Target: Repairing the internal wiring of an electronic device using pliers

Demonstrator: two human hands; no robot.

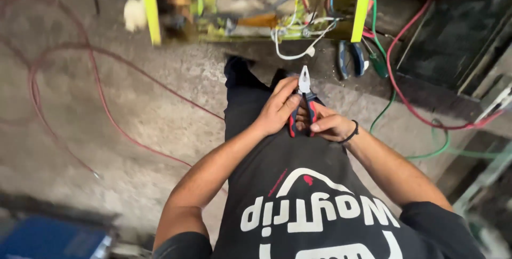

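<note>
I hold a pair of pliers (304, 86) with red and dark blue handles in front of my black shirt, its metal jaws pointing away from me. My left hand (278, 105) wraps the left handle. My right hand (326, 124), with a dark band at the wrist, grips the right handle from below. Both hands touch each other around the handles.
A yellow-green metal frame (150, 8) with tangled wires (304, 19) stands ahead on the concrete floor. A second pair of blue-handled pliers (351, 59) and a green-handled tool (377, 63) lie by it. Red cable (96, 83) loops on the left; red and green cables (405, 104) run right. A blue box (48, 240) sits bottom left.
</note>
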